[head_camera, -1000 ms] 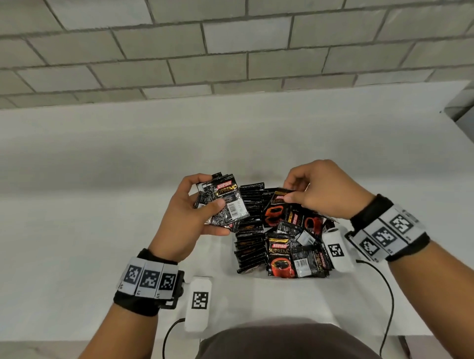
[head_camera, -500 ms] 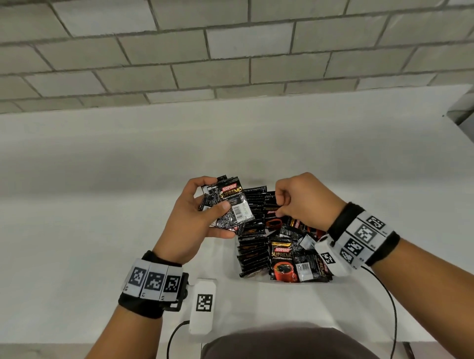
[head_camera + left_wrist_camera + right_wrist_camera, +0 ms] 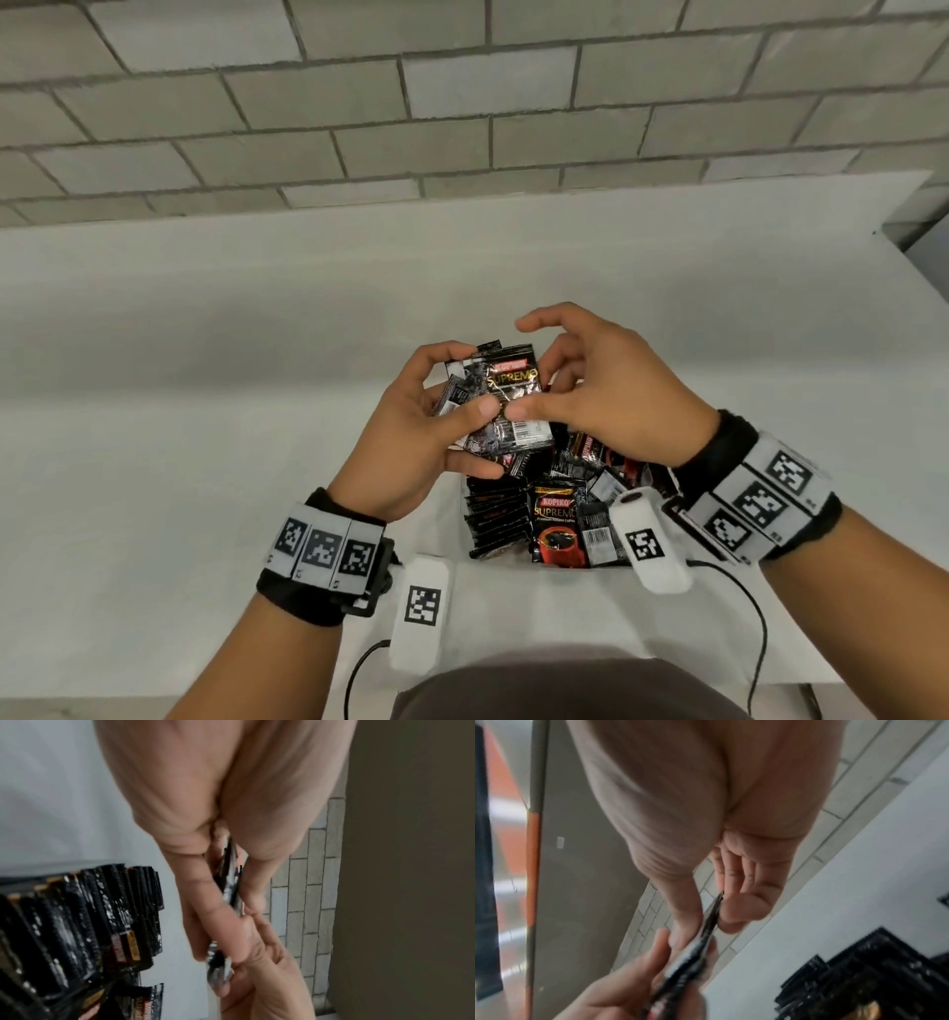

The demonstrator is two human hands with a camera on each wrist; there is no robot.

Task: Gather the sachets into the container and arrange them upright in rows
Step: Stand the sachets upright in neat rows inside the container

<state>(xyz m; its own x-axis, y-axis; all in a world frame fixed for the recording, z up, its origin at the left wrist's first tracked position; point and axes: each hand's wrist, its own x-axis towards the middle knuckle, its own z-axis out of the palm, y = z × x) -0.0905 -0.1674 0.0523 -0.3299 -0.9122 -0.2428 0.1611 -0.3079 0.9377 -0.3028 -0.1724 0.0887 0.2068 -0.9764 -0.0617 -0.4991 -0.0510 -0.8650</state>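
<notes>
My left hand (image 3: pixel 426 437) grips a small stack of black Kopiko sachets (image 3: pixel 506 406) above the far left of the white container (image 3: pixel 513 573). My right hand (image 3: pixel 606 395) meets it and pinches the front sachet between thumb and fingers, index finger lifted. Seen edge-on, that sachet (image 3: pixel 711 914) sits between the right thumb and fingers, and the stack (image 3: pixel 231 882) lies in the left fingers. A row of upright sachets (image 3: pixel 495 519) fills the container's left side. Loose sachets (image 3: pixel 557 524) lie jumbled on its right side, partly hidden by my right wrist.
The container stands on a white table (image 3: pixel 205 411) near its front edge, with a grey brick wall (image 3: pixel 462 103) behind. White tracker pods with cables hang from both wrists (image 3: pixel 418 611). The table's right edge (image 3: pixel 914 267) drops off at the far right.
My right hand left the loose sachets in the container and came up left to the stack in my left hand. Both hands now meet on the stack, slightly higher.
</notes>
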